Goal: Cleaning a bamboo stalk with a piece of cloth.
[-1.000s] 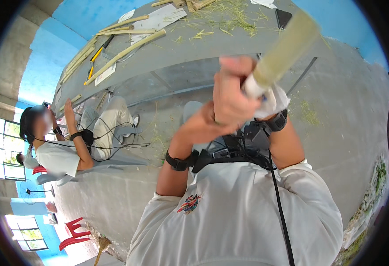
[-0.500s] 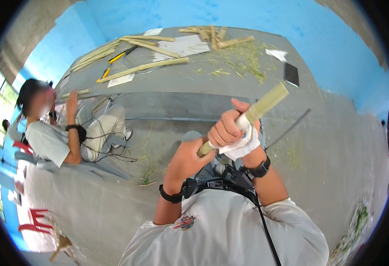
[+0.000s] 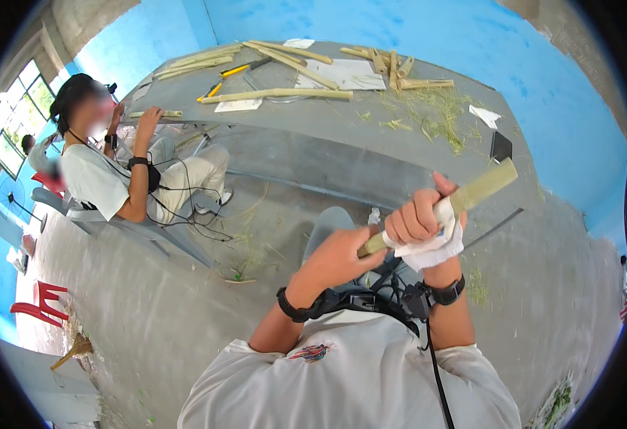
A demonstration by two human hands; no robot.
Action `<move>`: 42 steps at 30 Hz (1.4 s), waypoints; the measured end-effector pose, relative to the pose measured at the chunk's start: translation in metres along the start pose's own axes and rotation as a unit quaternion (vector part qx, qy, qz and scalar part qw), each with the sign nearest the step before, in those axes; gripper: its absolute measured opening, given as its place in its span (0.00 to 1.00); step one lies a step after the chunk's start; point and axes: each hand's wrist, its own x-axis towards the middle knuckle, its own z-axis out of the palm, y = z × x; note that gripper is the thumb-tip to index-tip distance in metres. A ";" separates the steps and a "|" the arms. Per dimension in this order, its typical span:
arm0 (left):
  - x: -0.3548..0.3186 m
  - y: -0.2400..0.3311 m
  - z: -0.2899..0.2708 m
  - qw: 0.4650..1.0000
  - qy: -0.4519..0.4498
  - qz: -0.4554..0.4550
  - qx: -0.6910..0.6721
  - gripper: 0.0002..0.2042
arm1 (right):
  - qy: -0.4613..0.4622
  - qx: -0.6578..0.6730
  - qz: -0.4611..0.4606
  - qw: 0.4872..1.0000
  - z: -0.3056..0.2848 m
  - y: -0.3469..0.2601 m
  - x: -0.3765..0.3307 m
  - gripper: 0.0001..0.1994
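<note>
A pale green bamboo stick [image 3: 488,184] is held in front of me, slanting from its lower left end up to the right. Around its lower end closes my left hand [image 3: 338,257]. My right hand [image 3: 415,218] grips it farther up, thumb raised, with a folded white cloth or tissue [image 3: 431,252] between palm and bamboo. The stick's far end sticks out free beyond my right hand. Black bands circle both my wrists.
Ahead stands a grey table [image 3: 342,123] with bamboo pieces [image 3: 277,94], green shavings [image 3: 446,129], yellow-handled cutters [image 3: 234,70] and a black flat object [image 3: 501,146]. At left, a seated co-worker [image 3: 91,164] handles bamboo; cables hang by their legs. Red chair [image 3: 41,304] at lower left.
The view has swung, so the table and co-worker sit farther right in the picture. Both my hands keep hold of the bamboo stick, which now slants less steeply.
</note>
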 end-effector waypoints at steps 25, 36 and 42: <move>0.043 0.011 -0.002 0.999 0.042 -0.014 0.022 0.15 | -0.053 -0.005 0.005 0.999 -0.031 -0.026 0.029 0.27; 0.014 -0.017 0.007 0.998 0.049 -0.019 0.046 0.12 | 0.027 0.054 -0.019 0.998 -0.029 0.016 0.017 0.29; 0.036 -0.010 0.012 0.992 0.103 0.046 0.051 0.12 | 0.032 0.052 -0.069 0.996 -0.035 0.002 0.016 0.28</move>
